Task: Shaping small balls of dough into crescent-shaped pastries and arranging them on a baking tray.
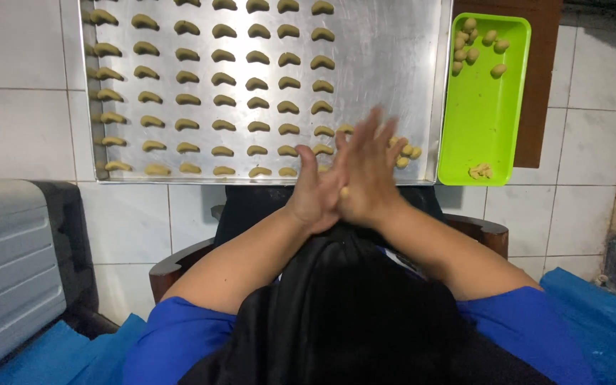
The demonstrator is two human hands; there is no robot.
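1. Dough piece (344, 192): a small tan bit showing at the seam between the two palms, just off the near edge of the baking tray (408, 85), toward its near-right corner.
2. Grip state: left hand (313, 192) and right hand (368, 178) are pressed flat palm to palm, fingers straight, not curled. The dough is sandwiched between them, not pinched by fingertips.
3. Axis: can't tell the dough's long axis, as only a sliver shows. The hands point away from the body, fingertips over the tray's near edge.
4. Nearest free spot: the bare right part of the tray sits directly past the fingertips. A few loose pieces (404, 151) lie at the near-right corner, just beside the right hand. Right hand is the nearer one to that side.
5. Rows of crescents (222, 78) fill the tray's left and middle, each lying roughly crosswise, in fairly regular columns.
6. Green tray (483, 107) lies just right of the baking tray: dough lumps (475, 43) at its far end, a small bit (480, 171) at its near end.
7. Hidden: most of the dough, both palms' inner faces, tray area under the fingers. Tray's far edge is cut off by the frame. Right-hand fingers are motion-blurred.
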